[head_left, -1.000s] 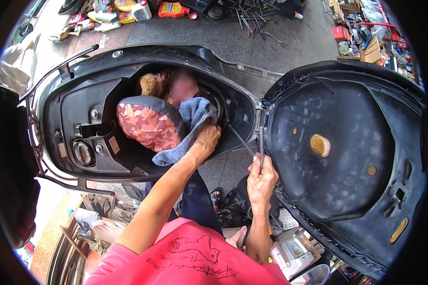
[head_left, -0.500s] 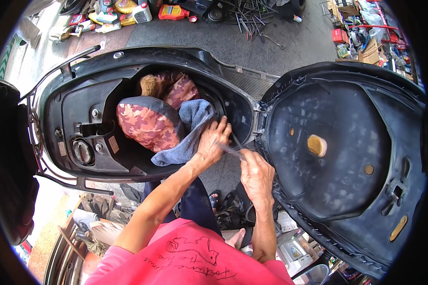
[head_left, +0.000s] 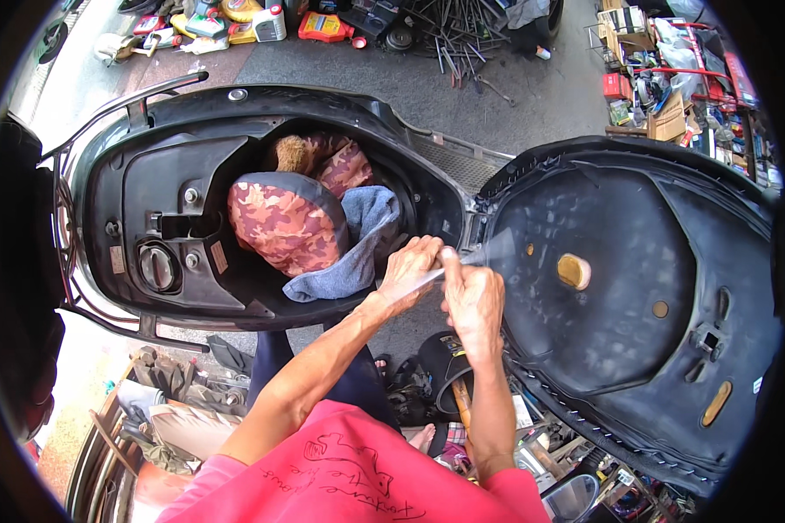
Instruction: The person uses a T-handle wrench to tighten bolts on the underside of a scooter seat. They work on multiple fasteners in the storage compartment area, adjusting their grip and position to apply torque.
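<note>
A black scooter's open storage compartment [head_left: 122,183] holds a camouflage-patterned padded item [head_left: 279,222], a brown fuzzy item [head_left: 290,159] and a blue-grey cloth [head_left: 323,283]. My left hand [head_left: 410,270] is at the compartment's near right edge, right of the cloth, fingers curled around something hidden. My right hand [head_left: 471,309] is closed on a thin rod [head_left: 488,255], motion-blurred across both hands. The open seat [head_left: 628,331], underside up, lies to the right, beside the hinge [head_left: 474,222].
Oil containers [head_left: 270,24] and metal rods [head_left: 462,48] lie on the ground [head_left: 340,74] beyond the scooter. Cluttered parts and boxes [head_left: 663,109] sit at upper right. A black bucket [head_left: 440,362] and assorted items [head_left: 166,405] are below, around my legs.
My left hand has moved right off the cloth to the compartment's edge, beside my right hand. The rod, upright earlier, has swung across my hands and is blurred.
</note>
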Demonstrator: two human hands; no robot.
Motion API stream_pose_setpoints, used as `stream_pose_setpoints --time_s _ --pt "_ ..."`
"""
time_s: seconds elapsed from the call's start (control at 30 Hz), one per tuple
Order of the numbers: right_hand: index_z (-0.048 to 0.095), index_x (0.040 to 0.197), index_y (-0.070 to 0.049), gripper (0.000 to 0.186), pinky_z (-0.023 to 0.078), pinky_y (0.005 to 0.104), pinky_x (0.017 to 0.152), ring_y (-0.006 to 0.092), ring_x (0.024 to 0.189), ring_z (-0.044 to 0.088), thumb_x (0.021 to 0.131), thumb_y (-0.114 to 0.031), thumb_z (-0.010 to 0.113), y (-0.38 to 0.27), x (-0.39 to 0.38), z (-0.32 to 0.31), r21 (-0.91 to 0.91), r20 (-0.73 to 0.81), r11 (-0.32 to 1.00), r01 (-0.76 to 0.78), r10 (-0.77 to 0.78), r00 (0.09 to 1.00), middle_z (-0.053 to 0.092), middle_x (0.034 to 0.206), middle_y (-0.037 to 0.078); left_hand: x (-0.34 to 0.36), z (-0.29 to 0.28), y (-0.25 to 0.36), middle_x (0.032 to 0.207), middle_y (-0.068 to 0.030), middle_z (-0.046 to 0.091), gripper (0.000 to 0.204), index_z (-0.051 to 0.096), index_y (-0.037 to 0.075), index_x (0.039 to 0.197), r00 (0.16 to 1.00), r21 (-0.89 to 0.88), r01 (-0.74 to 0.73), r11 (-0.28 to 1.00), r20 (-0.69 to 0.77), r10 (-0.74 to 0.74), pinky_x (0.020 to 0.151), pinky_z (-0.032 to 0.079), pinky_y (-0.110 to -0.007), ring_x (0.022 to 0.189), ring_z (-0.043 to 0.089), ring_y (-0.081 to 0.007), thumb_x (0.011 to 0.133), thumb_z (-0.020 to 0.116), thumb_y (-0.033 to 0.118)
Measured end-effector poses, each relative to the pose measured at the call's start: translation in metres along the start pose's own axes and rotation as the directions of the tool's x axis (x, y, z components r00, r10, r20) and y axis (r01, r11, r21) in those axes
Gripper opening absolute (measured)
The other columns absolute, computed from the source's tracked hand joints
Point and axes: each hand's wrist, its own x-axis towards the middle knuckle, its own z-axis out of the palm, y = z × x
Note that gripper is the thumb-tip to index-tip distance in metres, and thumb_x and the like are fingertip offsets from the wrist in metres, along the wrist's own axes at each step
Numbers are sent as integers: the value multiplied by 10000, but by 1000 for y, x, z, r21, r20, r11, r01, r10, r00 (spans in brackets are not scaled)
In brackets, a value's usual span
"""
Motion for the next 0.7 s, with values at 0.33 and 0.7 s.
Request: stream_pose_setpoints --time_s 0.33,0.7 --pt "702 1119 -10 339 491 465 998 359 1125 632 784 35 679 -16 -36 -31 -551 -76 677 487 -622 779 674 1178 177 -13 7 -17 981 -137 593 132 532 51 1032 994 32 -55 998 99 52 762 499 -487 911 572 -370 921 582 103" --pt "626 618 -12 471 433 491 494 418 458 551 952 -336 697 11 -23 -4 -373 -75 889 267 -316 946 560 544 216 -11 22 -10 967 -153 590 277 494 57 1054 1000 -91 1 996 -6 -1 766 515 -498 934 607 -376 814 631 72"
